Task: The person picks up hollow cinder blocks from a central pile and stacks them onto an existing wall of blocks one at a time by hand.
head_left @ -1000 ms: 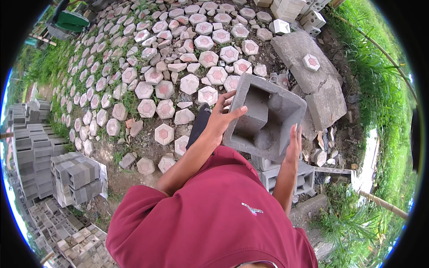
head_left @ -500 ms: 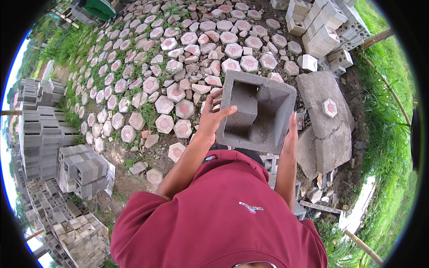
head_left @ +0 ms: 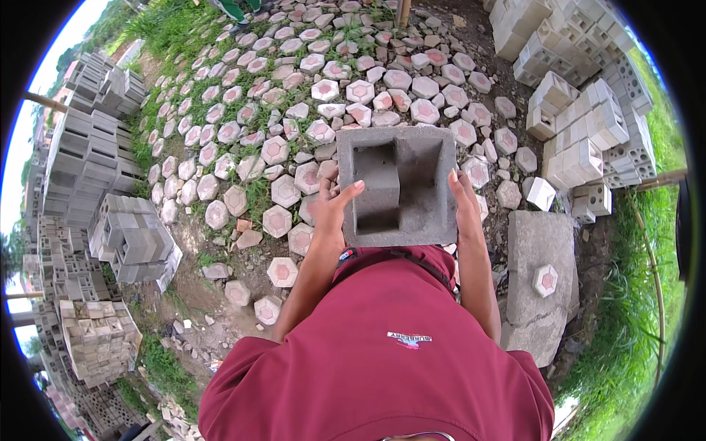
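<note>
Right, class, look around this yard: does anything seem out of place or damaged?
Yes. On the right, a lone hexagonal paver lies on a concrete slab, while the other pavers lie on the ground. The slab also looks cracked across. The hollow block being held shows no obvious damage.

Worn at head height, the fisheye looks down, close above the concrete block [head_left: 382,185]; far around it, edges seem warped.
</note>
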{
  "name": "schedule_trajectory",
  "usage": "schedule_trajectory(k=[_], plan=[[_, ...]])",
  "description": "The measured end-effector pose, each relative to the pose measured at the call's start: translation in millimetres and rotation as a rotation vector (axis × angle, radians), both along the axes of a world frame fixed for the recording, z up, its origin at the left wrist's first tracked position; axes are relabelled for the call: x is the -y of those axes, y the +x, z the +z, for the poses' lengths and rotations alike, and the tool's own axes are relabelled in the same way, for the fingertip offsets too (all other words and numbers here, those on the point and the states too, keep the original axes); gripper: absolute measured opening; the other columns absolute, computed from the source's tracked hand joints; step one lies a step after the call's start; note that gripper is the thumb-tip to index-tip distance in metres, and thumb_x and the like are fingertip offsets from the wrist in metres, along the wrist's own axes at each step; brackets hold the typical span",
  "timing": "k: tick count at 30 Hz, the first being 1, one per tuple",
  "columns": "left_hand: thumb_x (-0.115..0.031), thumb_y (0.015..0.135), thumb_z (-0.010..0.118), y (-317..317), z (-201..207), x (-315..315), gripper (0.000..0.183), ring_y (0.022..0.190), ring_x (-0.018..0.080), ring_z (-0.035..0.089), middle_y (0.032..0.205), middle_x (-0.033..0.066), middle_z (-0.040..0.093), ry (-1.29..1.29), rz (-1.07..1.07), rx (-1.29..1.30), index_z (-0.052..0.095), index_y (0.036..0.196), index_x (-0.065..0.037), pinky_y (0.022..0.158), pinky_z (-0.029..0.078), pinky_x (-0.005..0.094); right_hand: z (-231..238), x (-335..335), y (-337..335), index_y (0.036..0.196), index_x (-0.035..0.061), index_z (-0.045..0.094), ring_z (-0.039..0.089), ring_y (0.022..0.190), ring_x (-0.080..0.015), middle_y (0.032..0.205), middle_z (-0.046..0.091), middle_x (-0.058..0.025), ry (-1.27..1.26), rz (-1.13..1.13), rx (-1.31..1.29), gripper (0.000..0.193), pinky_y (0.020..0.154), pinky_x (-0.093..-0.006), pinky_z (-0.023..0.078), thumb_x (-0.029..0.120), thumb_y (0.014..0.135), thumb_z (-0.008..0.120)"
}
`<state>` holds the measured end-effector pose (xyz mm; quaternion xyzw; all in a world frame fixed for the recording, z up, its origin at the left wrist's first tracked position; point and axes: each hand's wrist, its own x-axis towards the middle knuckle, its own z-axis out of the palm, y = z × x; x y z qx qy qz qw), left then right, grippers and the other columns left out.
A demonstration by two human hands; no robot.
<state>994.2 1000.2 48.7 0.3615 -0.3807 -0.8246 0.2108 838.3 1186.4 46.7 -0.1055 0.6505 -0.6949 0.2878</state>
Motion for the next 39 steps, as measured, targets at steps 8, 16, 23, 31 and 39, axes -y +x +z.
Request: schedule_trajectory(k=[8, 16, 23, 31, 39], plan=[[-0.014, 0.075, 0.077, -96, 11, 20, 0.073, 0.102, 0.0193, 0.058, 0.111, 0.0106, 0.06, -0.023, 0.259, -0.052, 0.037, 0.136, -0.007, 0.088, 0.048, 0.0352, 14, 62, -135, 0.135, -0.0042, 0.043, 0.052, 0.112, -0.0205, 0.124, 0.054, -0.0153, 0.011, 0.222, -0.009, 0.068, 0.096, -0.0323, 0.041, 0.051, 0.095, 0.051], [-0.009, 0.075, 0.075, -145, 3, 74, 0.069, 0.099, 0.0191, 0.059, 0.109, 0.0097, 0.06, 0.008, 0.405, -0.024, 0.039, 0.134, -0.007, 0.086, 0.048, 0.0339, -7, 151, -204, 0.133, -0.0029, 0.046, 0.05, 0.116, -0.0189, 0.128, 0.054, -0.012, -0.102, 0.392, 0.117, 0.061, 0.102, -0.0328, 0.038, 0.048, 0.103, 0.033], [-0.009, 0.075, 0.075, -211, -27, 180, 0.067, 0.097, 0.0183, 0.06, 0.107, 0.0099, 0.061, 0.069, 0.45, -0.051, 0.04, 0.132, -0.004, 0.086, 0.049, 0.033, -19, 262, -273, 0.129, 0.0003, 0.05, 0.053, 0.113, -0.018, 0.122, 0.058, -0.0109, -0.079, 0.402, 0.223, 0.06, 0.098, -0.0319, 0.04, 0.051, 0.1, 0.039], [-0.01, 0.075, 0.076, -282, -23, 341, 0.067, 0.102, 0.021, 0.06, 0.114, 0.0138, 0.06, 0.057, 0.406, -0.019, 0.041, 0.132, -0.004, 0.089, 0.05, 0.0351, -37, 414, -354, 0.136, -0.0024, 0.043, 0.048, 0.122, -0.0225, 0.131, 0.052, -0.0159, 0.053, 0.382, 0.016, 0.074, 0.104, -0.0341, 0.035, 0.058, 0.094, 0.047], [-0.013, 0.075, 0.073, -325, 6, 445, 0.066, 0.1, 0.0222, 0.059, 0.114, 0.0139, 0.058, 0.028, 0.342, 0.021, 0.041, 0.132, -0.004, 0.088, 0.049, 0.0367, 0, 510, -386, 0.132, 0.0006, 0.048, 0.06, 0.098, -0.0197, 0.111, 0.062, -0.0147, -0.005, 0.291, 0.355, 0.07, 0.089, -0.0332, 0.047, 0.06, 0.097, 0.039]])
